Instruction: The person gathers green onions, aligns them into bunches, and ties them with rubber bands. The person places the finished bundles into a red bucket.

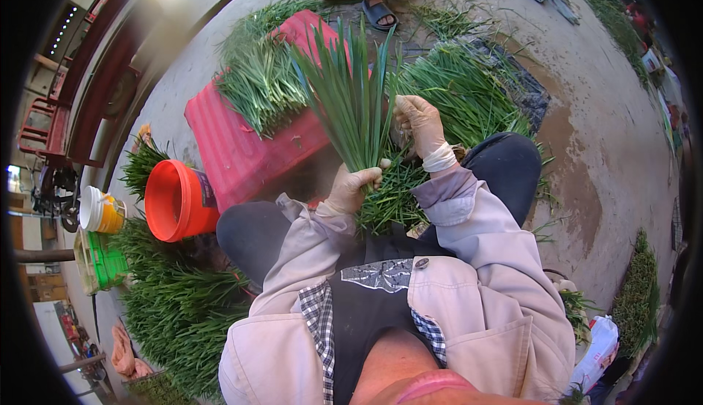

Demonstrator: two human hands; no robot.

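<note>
My left hand (351,188), in a thin pale glove, is closed around the lower ends of a bunch of long, flat green leaves (351,97), which look like garlic chives. The leaves fan upward and away from me. At the right edge of the bunch is my right hand (420,119), also gloved, its fingers bent and drawn together; whether a leaf is pinched between them is unclear. Loose green leaves (390,202) lie below, between my bent knees. Beyond my right hand spreads a large heap of the same leaves (461,92).
An upturned red ribbed plastic crate (247,149) bears a pile of leaves (263,86). Left stand an orange-red bucket (178,202), a white-and-yellow bucket (101,210) and a green basket (104,259). More greens (181,306) stand bundled beside me. Ahead is another person's sandalled foot (380,15).
</note>
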